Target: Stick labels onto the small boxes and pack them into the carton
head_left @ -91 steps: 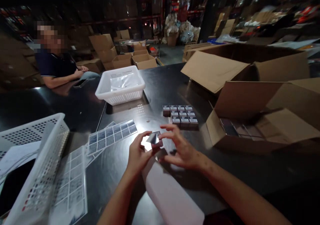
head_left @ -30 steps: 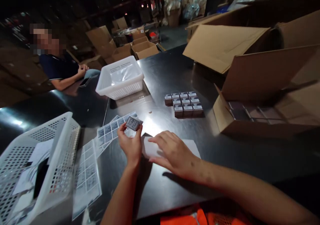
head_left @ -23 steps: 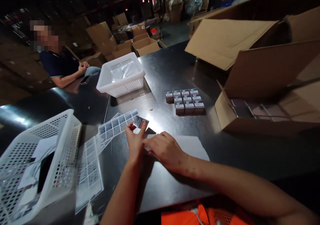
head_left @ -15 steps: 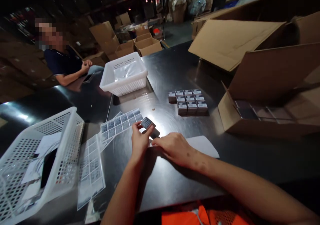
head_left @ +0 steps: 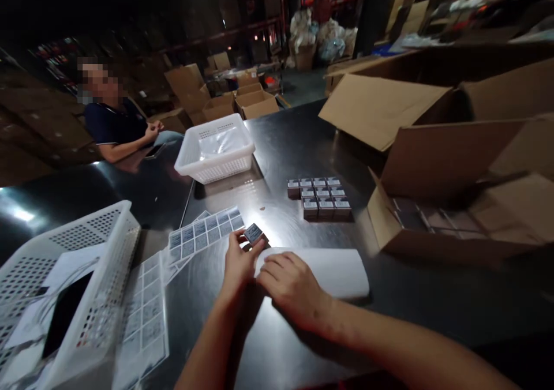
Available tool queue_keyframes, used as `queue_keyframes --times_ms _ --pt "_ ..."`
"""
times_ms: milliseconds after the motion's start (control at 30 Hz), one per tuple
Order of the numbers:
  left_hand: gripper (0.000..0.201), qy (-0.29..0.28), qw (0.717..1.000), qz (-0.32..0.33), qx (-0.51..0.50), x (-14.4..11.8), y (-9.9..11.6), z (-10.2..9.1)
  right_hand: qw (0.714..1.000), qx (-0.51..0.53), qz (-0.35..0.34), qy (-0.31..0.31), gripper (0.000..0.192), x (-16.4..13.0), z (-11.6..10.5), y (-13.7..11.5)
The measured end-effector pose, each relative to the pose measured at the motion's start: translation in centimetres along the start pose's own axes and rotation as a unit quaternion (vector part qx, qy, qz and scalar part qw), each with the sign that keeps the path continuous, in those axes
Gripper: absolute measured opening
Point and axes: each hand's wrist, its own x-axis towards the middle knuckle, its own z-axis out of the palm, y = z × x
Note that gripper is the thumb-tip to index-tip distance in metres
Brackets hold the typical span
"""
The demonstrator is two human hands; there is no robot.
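Observation:
My left hand [head_left: 240,258] pinches a small dark box [head_left: 255,234] between thumb and fingers, with a printed label on its upper face. Close to its right, my right hand [head_left: 289,280] is closed over the left end of a white sheet [head_left: 340,272], which bows upward above the metal table. The thumb of this hand is hidden beneath. Left of the hands lie sheets of printed labels [head_left: 206,232], partly overlapping. Beyond my right hand, several similar small boxes [head_left: 322,199] stand grouped in rows with white barcode labels on top.
A white basket [head_left: 225,168] holding clear plastic stands at the back of the metal table [head_left: 277,355]. Another basket [head_left: 115,274] with cables and papers is at the left. Open cartons [head_left: 385,107] occupy the right side. A person [head_left: 115,127] sits across at the left.
My right hand has shifted from a pinch beside the small box to lying over the white sheet, which now shows more fully and curved. My left hand keeps the box. The whole view has tilted up.

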Motion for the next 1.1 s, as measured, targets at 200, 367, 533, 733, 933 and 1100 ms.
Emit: queue_keyframes --times_ms 200,367,533,733,933,1100 --pt "0.055 0.024 0.999 0.023 -0.006 0.3 -0.9 0.3 0.999 -0.008 0.022 0.033 0.023 -0.2 0.0 -0.1" --pt "0.052 0.032 0.999 0.023 0.009 0.4 -0.5 -0.3 0.995 0.013 -0.063 0.082 0.015 -0.3 0.1 -0.7" --pt "0.052 -0.011 0.997 0.069 -0.046 0.3 0.6 -0.6 0.932 0.359 0.024 0.050 0.006 0.3 -4.1 0.2" --pt "0.058 -0.146 0.982 0.061 -0.105 -2.1 1.1 0.3 0.755 0.533 0.354 0.141 0.027 1.2 -7.5 5.5" --pt "0.058 -0.211 0.971 0.041 -0.108 -3.5 0.6 1.0 0.668 0.599 0.441 0.024 0.061 1.0 -7.0 6.9" --pt "0.056 -0.227 0.967 0.045 -0.104 -3.6 0.6 1.0 0.650 0.614 0.448 -0.010 0.066 0.7 -7.0 6.2"
